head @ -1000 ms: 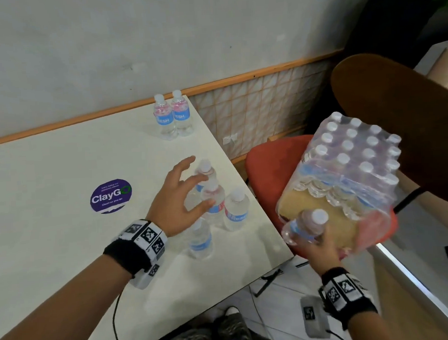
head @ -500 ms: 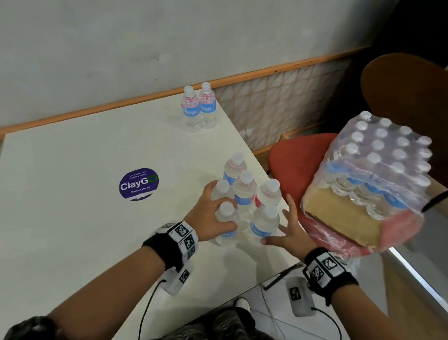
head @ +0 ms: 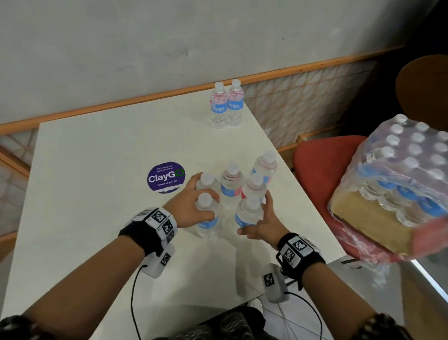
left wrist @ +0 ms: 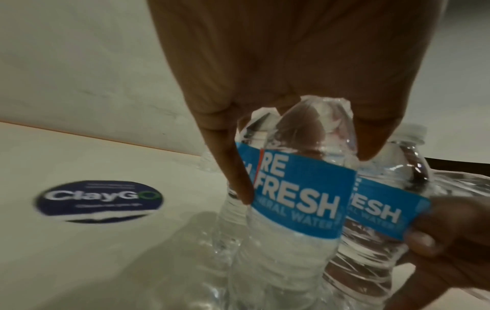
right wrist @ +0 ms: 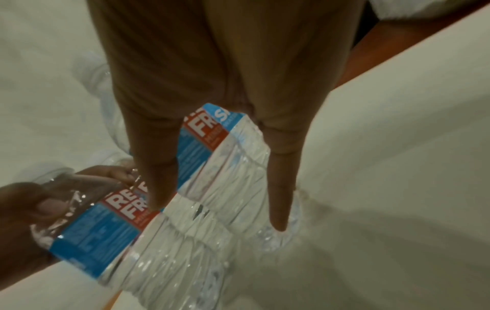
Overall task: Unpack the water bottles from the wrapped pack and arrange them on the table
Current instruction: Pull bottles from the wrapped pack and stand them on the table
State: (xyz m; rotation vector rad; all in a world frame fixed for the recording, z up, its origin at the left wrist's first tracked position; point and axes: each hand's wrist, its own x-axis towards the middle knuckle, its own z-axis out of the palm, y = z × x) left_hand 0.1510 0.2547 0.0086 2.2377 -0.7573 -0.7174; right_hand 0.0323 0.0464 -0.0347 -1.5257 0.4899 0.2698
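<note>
Unpacked so far: two clear plastic water bottles with blue labels [head: 226,104] stand as a pair at the far edge of the pale counter [head: 88,155]; six more form a cluster [head: 234,192] near its right edge.
Left hand [head: 187,210]: fingers curled round the two left-most bottles of the cluster — thumb and fingers straddle the near one.
Right hand [head: 262,219]: fingers spread and fairly straight, pressed against the cluster's right bottles, wrapping none.
Step in hand: likely squeezing the cluster into a tidy block.
Still to do: the shrink-wrapped pack of bottles [head: 403,185] on the red chair seat [head: 317,160] looks mostly full — most of the unpacking remains.
</note>
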